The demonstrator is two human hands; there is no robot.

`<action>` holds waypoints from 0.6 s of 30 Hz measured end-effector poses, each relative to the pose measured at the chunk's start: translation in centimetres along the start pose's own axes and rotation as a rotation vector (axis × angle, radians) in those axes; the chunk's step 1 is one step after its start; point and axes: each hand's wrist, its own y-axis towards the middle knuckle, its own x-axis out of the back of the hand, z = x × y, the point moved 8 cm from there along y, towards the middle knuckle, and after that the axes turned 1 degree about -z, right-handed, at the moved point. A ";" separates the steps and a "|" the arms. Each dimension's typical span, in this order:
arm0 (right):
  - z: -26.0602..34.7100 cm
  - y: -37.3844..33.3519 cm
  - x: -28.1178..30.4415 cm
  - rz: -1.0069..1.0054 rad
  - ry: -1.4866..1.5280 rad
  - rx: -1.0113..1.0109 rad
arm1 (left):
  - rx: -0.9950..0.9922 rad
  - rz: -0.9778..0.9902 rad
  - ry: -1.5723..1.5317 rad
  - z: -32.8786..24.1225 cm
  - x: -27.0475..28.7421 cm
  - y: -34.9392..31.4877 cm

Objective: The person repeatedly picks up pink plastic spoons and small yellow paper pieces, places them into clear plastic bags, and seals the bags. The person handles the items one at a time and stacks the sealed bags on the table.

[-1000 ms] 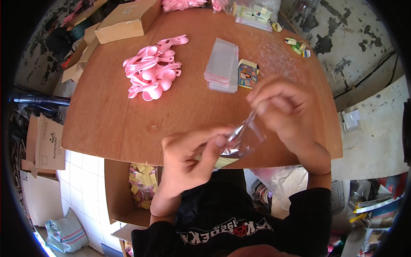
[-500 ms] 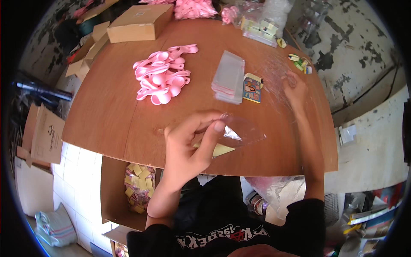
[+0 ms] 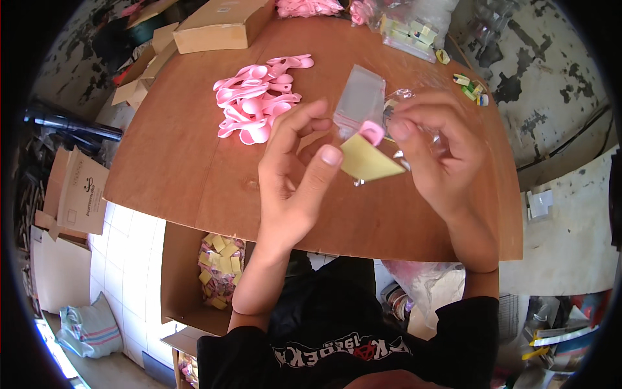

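Note:
A small clear plastic bag with a yellow card hangs tilted between my hands above the table. The pink end of a spoon shows just over the card. My right hand has its thumb and fingers closed at the bag's right side; their exact grip is partly hidden. My left hand is beside the card's left edge, fingers curled but apart, the thumb close to the card. Beyond them lies a stack of clear plastic bags. A heap of pink spoons is to its left.
The brown wooden table has a cardboard box at its far left. Small coloured packets lie near the right edge. Below the front edge, an open carton holds packed yellow cards. A peeling wall stands right.
My right hand has come back from the far right of the table to the bag. My left fingers have parted from the bag. The view has shifted slightly.

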 end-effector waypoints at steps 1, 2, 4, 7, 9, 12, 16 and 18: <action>-0.9 0.4 -0.6 0.132 -0.046 -0.040 | -0.022 -0.006 0.023 -0.1 0.5 0.2; -1.7 0.5 -1.4 0.261 -0.096 -0.082 | -0.041 -0.006 0.044 -0.2 0.8 0.3; -2.1 0.6 -1.0 0.207 -0.039 -0.107 | 0.022 -0.005 0.030 0.1 1.1 0.2; -2.1 0.9 -0.9 0.241 0.001 -0.119 | -0.004 0.164 0.241 0.6 0.1 0.1; -1.7 1.0 -2.0 0.347 -0.005 -0.124 | -0.038 0.183 0.217 0.9 -0.6 0.3; -2.0 0.6 -2.6 0.371 0.008 -0.194 | 0.049 0.217 0.149 2.0 -0.6 0.0; -3.2 -1.4 -3.2 0.281 0.122 -0.333 | 0.222 0.150 -0.026 3.4 0.1 -0.7; -5.3 -3.8 -3.6 0.255 0.378 -0.639 | 0.222 0.148 -0.018 3.5 0.5 -0.7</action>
